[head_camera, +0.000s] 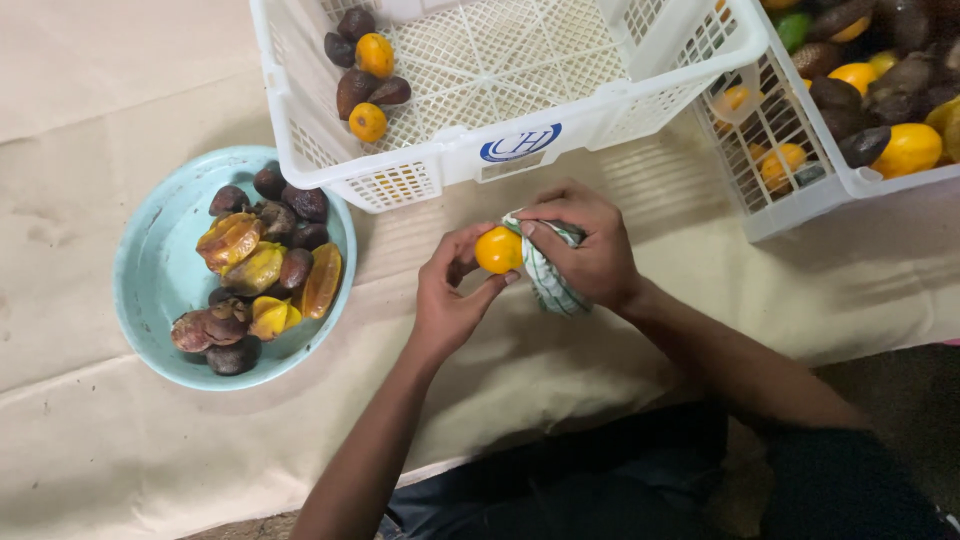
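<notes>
While the left hand (445, 300) pinches the small orange fruit (498, 250) between closed fingertips above the paper-covered surface (90, 440), the right hand (590, 250), closed on a checked cloth (548, 285), presses against it; the fruit appears light, smooth, likely slippery, best held at its sides.

Both forearms are bare to the elbow, with no sleeves, watch or rings showing on the left hand (445, 300) or right hand (590, 250). Dark trousers (600, 490) cover the lap at six o'clock, slightly creased.
</notes>
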